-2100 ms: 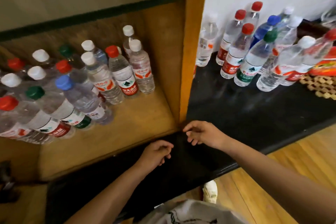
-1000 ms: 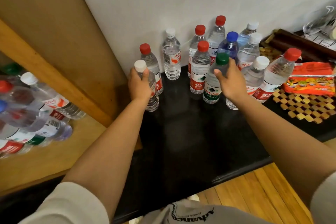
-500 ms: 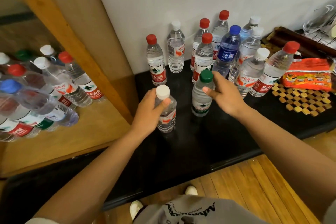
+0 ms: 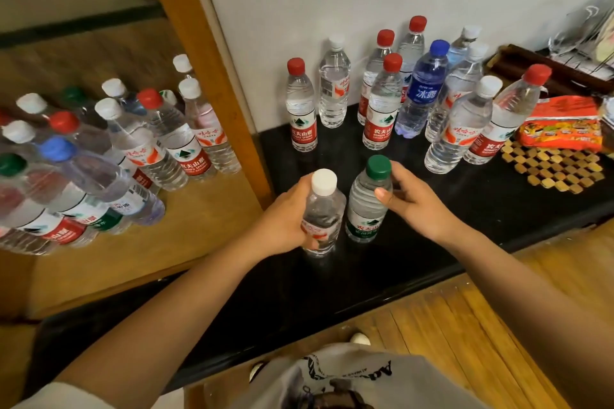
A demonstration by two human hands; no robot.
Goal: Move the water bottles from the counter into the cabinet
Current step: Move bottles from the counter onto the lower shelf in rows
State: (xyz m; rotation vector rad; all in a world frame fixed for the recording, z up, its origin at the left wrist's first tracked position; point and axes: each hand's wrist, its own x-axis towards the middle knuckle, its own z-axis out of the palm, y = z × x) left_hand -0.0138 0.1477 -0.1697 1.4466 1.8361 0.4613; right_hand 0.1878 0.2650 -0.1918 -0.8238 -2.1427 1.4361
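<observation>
Mid-carry: left hand [image 4: 282, 222] grips white-cap bottle [image 4: 322, 212], right hand [image 4: 412, 202] grips green-cap bottle [image 4: 367, 199]. Next up, swing both left onto cabinet shelf [image 4: 199, 229].

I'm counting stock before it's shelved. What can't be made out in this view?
- Cabinet bottles at the left: blurred and cut by the frame edge, so no sure count.
- White-capped bottle: its label is covered by the left hand.
- Items at the far right: cut off and blurred.
</observation>
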